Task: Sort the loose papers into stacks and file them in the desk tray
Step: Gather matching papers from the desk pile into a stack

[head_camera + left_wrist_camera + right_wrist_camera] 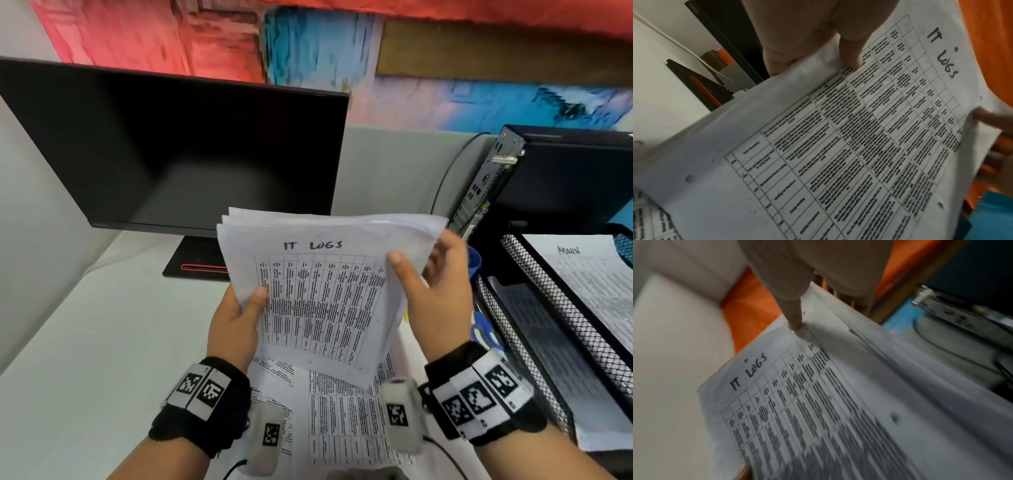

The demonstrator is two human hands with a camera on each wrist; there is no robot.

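Paper stack (318, 294) marked "IT LOGS" held above desk, left hand (236, 318) pinching its 9 o'clock edge, right hand (435, 294) gripping its 3 o'clock edge, mesh tray (561, 315) at 3 o'clock.

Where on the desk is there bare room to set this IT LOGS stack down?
Bare desk lies left of the left hand, in front of the monitor. Crowded: loose papers under the held stack; mesh tray fills the right.
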